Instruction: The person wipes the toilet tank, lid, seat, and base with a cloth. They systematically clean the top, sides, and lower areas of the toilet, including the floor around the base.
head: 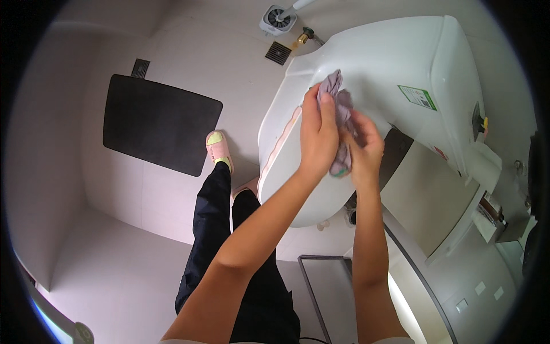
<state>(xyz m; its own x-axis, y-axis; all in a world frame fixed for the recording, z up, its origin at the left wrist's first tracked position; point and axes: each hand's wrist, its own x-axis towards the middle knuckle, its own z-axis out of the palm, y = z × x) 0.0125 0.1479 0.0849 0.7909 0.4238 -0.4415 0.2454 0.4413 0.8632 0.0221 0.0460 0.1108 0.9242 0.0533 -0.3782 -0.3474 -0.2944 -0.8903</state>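
A crumpled, greyish-purple cloth (343,112) is bunched between my two hands, above the white toilet (309,189). My left hand (319,129) grips it from the left, with the thumb laid along the folds. My right hand (365,148) holds the cloth from the right, its fingers curled and partly hidden behind the cloth. A small green patch shows at the cloth's lower end. Below the hands the toilet lid looks lowered, and the ceramic tank (399,56) rises beyond them.
A black mat (161,124) lies on the tiled floor, beside my pink slipper (218,146). Past the toilet are a floor drain (278,53), a brass valve (305,36) and a toilet brush in its holder (277,21). At the right stands a cabinet (429,193).
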